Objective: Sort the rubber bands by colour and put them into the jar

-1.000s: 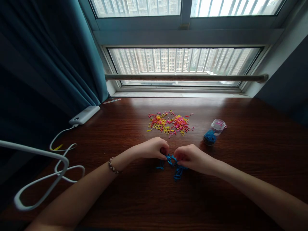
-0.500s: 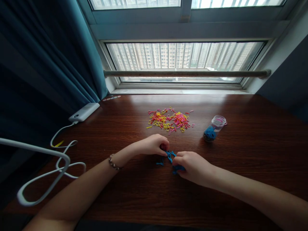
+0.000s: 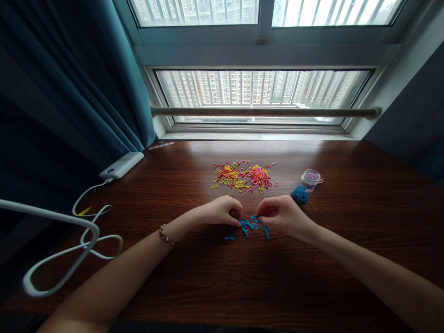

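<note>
Small blue rubber bands (image 3: 244, 227) lie in a loose line on the table between my two hands. My left hand (image 3: 225, 210) is closed in a pinch at their left end, with a blue band at its fingertips. From the other side, my right hand (image 3: 282, 213) pinches thumb and forefinger on a blue band at the upper right of the line; its other fingers curl in. One blue cluster sits below my left fingers, another below my right. Just behind my right hand, a clear jar (image 3: 311, 178) holds more blue bands.
A spread heap of pink, red and yellow rubber bands (image 3: 239, 178) lies beyond my hands on the brown table (image 3: 194, 273). At left are a white power bank (image 3: 122, 165) and its looping white cable (image 3: 58, 212). A window bar (image 3: 263, 112) crosses behind the table.
My right hand has lifted off the blue bands it covered and moved up and right, now pinching at their edge. More blue bands show. My left hand has hardly moved.
</note>
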`<state>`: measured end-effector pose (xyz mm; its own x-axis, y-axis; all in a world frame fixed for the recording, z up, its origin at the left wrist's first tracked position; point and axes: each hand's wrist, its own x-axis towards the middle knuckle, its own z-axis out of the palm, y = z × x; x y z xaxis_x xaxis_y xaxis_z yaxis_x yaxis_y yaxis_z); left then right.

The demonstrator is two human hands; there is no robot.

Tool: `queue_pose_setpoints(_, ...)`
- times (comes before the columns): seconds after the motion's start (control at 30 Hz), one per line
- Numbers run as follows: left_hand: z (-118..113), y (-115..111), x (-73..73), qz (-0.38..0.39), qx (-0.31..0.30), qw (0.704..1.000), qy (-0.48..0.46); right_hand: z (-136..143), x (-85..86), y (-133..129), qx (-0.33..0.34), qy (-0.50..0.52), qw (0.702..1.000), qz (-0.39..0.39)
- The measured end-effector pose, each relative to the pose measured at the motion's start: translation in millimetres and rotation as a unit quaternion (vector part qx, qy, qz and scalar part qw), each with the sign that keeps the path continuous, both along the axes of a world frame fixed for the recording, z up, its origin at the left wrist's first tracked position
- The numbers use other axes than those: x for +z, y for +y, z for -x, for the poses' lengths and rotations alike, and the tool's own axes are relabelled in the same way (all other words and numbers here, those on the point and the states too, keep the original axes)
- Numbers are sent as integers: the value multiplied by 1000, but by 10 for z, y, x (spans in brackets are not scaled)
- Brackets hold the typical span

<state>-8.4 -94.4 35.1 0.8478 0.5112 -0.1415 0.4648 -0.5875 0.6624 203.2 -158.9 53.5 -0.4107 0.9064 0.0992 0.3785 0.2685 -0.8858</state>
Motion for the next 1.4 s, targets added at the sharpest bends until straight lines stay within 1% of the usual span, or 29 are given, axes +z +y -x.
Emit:
queue_pose_setpoints(0.17, 1, 1, -22, 13, 10, 1000, -4, 0, 13, 36, -31, 42, 998, 23)
queue_pose_setpoints(0.23, 4, 3, -33, 12, 10, 1000, -4, 14, 33, 26, -35, 51, 998, 19)
queue_pose_setpoints(0.3, 8, 6, -44, 14, 12, 1000, -6, 15, 94, 10, -38, 60, 997, 2)
queue_pose_setpoints(0.4, 11, 11, -51, 16, 12, 1000, -11, -61, 293, -1, -63, 69, 995, -39)
queue_pose_setpoints(0.5, 13, 17, -53, 19, 12, 1000, -5, -287, 585, 44, -124, 77, 985, -90)
queue_pose_setpoints(0.6, 17, 25, -65, 23, 11, 1000, -1, -613, 832, 156, -210, 77, 963, -152)
queue_pose_setpoints(0.67, 21, 30, -77, 24, 11, 1000, -2, -805, 898, 243, -266, 87, 938, -204)
queue_pose_setpoints(0.73, 24, 34, -88, 26, 12, 1000, -3, -926, 873, 307, -295, 94, 923, -228)
queue_pose_setpoints(0.8, 27, 36, -91, 28, 14, 1000, -3, -967, 781, 330, -313, 81, 920, -223)
queue_pose_setpoints(0.9, 27, 34, -85, 32, 16, 999, -2, -936, 608, 304, -330, 54, 917, -216)
queue_pose_setpoints(0.97, 25, 31, -78, 31, 19, 999, 1, -908, 515, 277, -335, 37, 912, -235)
queue_pose_setpoints(1.03, 22, 27, -71, 32, 21, 999, 2, -898, 456, 260, -332, 8, 903, -272)
queue_pose_setpoints(1.17, 17, 21, -63, 37, 26, 999, 2, -911, 428, 250, -303, -85, 877, -362)
queue_pose_setpoints(1.23, 16, 20, -60, 39, 31, 999, 3, -912, 439, 242, -291, -120, 866, -388)
queue_pose_setpoints(1.3, 17, 20, -60, 38, 34, 999, 4, -906, 449, 232, -291, -138, 861, -394)
queue_pose_setpoints(1.4, 19, 20, -65, 36, 35, 999, 4, -896, 453, 222, -300, -147, 865, -373)
